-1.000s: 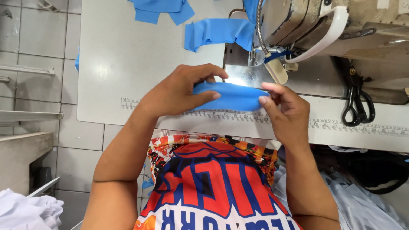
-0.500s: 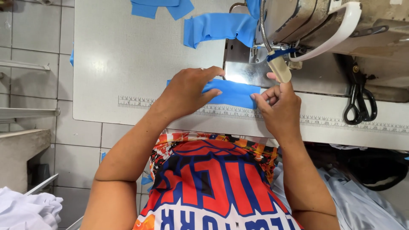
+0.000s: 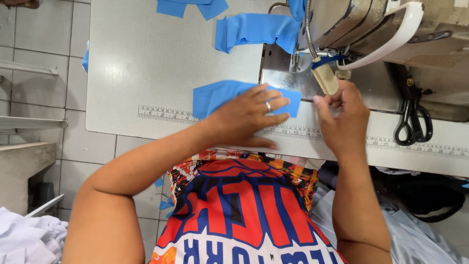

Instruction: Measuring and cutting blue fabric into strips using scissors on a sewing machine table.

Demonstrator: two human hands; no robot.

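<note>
Scissors lie beside sewing machine

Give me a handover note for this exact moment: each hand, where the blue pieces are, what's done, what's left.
Left hand: flat on the blue fabric piece, pressing it to the table beside the sewing machine.
Right hand: at the presser foot area, fingertips by the cream lever; whether it grips anything is unclear.
Other blue pieces lie behind the needle and at the table's far edge.
Scissors lie right of the machine.
Done: piece laid flat, edge near the needle plate.
Left: the piece is not yet under the foot.
</note>
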